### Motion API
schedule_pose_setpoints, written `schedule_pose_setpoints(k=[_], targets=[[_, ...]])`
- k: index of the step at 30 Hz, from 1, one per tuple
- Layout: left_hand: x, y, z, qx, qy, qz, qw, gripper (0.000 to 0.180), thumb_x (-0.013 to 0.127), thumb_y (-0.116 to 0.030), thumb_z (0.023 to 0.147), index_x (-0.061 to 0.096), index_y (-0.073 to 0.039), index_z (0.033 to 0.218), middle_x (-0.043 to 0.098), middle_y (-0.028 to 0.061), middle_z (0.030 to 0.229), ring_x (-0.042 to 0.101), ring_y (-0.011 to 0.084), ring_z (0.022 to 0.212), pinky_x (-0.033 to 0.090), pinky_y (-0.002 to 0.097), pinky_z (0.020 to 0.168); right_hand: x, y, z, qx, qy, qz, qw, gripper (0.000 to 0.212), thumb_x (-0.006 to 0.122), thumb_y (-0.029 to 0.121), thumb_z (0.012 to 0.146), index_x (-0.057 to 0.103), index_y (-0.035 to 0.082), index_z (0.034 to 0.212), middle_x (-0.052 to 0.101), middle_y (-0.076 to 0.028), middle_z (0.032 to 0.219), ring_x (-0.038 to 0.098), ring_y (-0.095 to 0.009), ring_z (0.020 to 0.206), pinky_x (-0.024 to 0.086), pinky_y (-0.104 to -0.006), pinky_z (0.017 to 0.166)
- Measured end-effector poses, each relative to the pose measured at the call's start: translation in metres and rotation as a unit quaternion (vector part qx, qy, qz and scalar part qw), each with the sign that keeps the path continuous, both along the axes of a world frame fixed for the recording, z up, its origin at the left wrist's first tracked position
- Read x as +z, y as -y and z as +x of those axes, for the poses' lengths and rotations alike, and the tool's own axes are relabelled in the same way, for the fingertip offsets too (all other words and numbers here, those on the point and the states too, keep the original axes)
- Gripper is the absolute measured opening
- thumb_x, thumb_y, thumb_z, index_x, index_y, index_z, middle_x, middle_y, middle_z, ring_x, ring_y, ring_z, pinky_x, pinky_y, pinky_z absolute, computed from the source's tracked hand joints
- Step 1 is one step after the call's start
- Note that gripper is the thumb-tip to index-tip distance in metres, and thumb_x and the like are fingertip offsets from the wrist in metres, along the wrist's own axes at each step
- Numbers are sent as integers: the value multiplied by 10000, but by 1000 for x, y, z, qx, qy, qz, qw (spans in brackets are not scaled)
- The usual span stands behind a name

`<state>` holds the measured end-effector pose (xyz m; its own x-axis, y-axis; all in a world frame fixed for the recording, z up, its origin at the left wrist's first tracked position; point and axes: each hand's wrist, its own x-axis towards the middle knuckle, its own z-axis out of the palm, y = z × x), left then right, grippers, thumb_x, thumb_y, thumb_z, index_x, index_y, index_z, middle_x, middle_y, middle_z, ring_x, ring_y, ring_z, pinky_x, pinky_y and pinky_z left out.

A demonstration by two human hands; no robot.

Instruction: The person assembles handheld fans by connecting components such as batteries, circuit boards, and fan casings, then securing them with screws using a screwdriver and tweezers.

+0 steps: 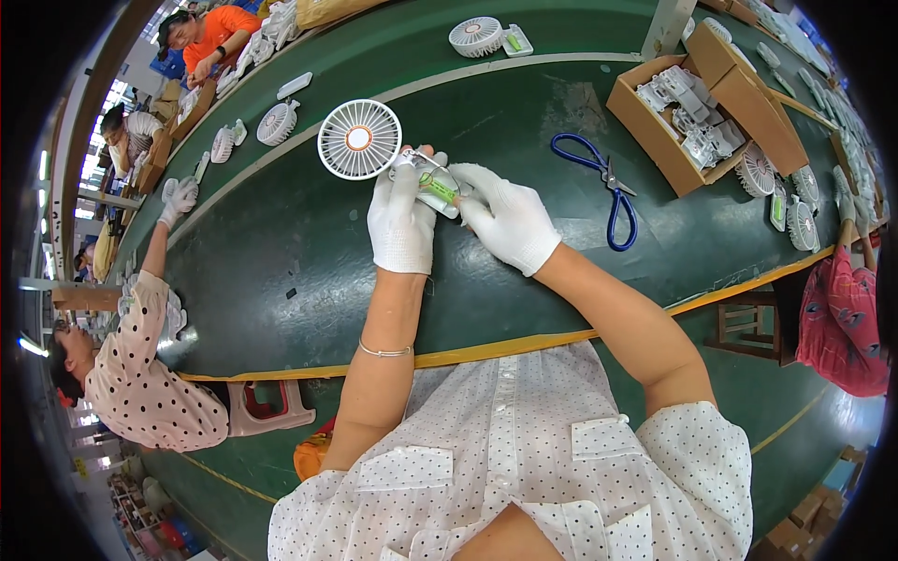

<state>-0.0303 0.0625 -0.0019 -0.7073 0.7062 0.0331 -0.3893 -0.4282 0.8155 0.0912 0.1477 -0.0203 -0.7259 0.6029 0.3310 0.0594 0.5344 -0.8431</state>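
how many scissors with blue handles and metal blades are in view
1: the blue-handled metal scissors lie on the dark green tabletop, between the white-gloved right hand and the open brown cardboard box. Others may be hidden.

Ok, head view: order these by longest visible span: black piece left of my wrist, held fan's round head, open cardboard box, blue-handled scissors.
1. Open cardboard box
2. Blue-handled scissors
3. Held fan's round head
4. Black piece

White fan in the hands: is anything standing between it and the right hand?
Nothing visible does: the gloved right hand has its fingers right at the handle of the white fan, which the left hand holds. The blue-handled scissors lie farther right, out of the way.
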Motion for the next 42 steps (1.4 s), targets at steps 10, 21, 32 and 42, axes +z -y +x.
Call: schedule_pose_setpoints(k=[10, 21, 32, 42], targets=[[-6, 1, -2, 0, -40, -25, 999, 369, 517, -111, 1015, 433, 64, 1329, 571, 202, 1230, 583, 300, 1166, 469, 430, 1031, 3, 14, 0, -9, 147, 188, 971, 415, 601, 180, 922, 566, 114, 1331, 697, -144, 819, 693, -314, 737, 542, -435, 641], [-15, 1, -14, -57, 118, -84, 988, 323, 483, -237, 1003, 540, 29, 1177, 641, 183, 1080, 663, 330, 968, 582, 468, 840, 11, -8, 11, -32, -69, 69, 995, 235, 638, 159, 923, 706, 57, 1123, 727, -155, 931, 724, -283, 793, 571, -349, 716], [-13, 13, -19, -126, 182, -94, 971, 312, 466, -266, 1049, 528, 11, 1176, 640, 201, 1074, 667, 344, 970, 597, 485, 826, 69, -102, 69, -237, 26, 267, 934, 230, 607, 122, 910, 716, 79, 1108, 728, -138, 921, 713, -287, 852, 555, -358, 782], [-19, 0, -8, -195, 282, -44, 938, 411, 418, -315, 1051, 427, -13, 1331, 591, 263, 1182, 608, 475, 1089, 512, 611, 899, 30, -278, 169, -372, 363, 271, 810, 445, 585, 208, 861, 633, 209, 1303, 649, -188, 1251, 635, -393, 1110, 492, -483, 970]])
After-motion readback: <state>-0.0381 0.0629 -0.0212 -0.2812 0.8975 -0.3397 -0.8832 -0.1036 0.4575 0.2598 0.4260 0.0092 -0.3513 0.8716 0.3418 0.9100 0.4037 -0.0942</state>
